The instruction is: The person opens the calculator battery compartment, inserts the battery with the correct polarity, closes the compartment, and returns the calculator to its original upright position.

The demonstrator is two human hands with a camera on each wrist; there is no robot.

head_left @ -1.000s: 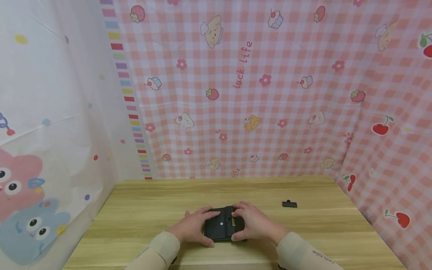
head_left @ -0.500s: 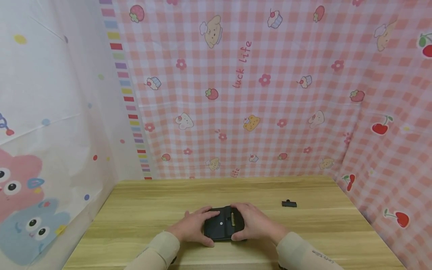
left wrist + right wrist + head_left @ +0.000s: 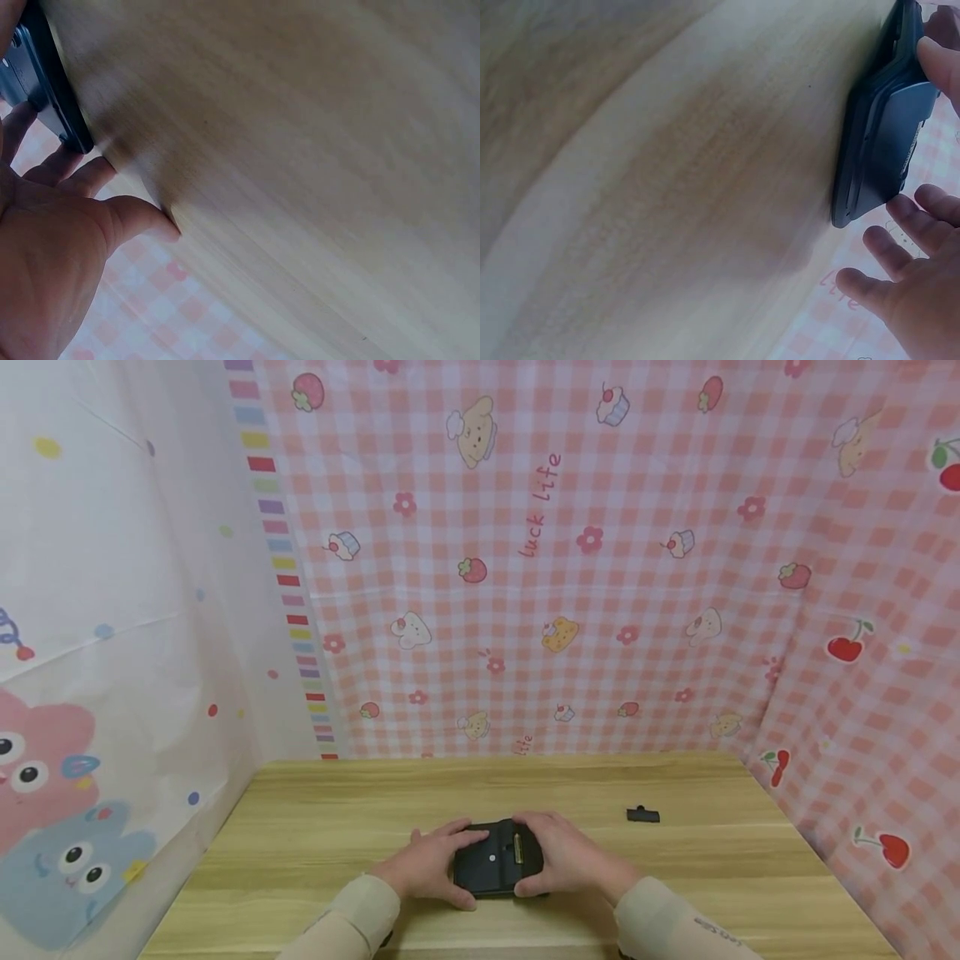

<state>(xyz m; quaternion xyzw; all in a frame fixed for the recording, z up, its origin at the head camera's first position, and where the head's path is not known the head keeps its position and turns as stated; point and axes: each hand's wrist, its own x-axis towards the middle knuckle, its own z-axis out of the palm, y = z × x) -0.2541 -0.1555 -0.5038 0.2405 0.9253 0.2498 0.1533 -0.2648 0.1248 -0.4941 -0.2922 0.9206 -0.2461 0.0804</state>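
In the head view a flat black device [image 3: 480, 870], perhaps a calculator, lies back up on the table, its battery compartment uncovered. A thin gold-and-black battery [image 3: 518, 849] sits in that slot. My left hand [image 3: 437, 862] holds the left side, thumb at the near edge and fingers over the far part. On the right side my right hand [image 3: 567, 853] grips the body between thumb and fingers. The right wrist view shows the thumb [image 3: 939, 64] and a fingertip against the device [image 3: 889, 142], other fingers spread. The left wrist view catches only a corner of the device [image 3: 56, 90].
A small black battery cover [image 3: 642, 814] with a tab lies at the back right of the wooden table [image 3: 337, 802]. Pink checked cloth [image 3: 637, 585] hangs behind and to the right; white printed cloth [image 3: 172, 652] hangs at the left.
My right fingers have drawn back from the battery slot to the device's right and far edge, leaving the battery more visible. The left hand and the device stay in place.
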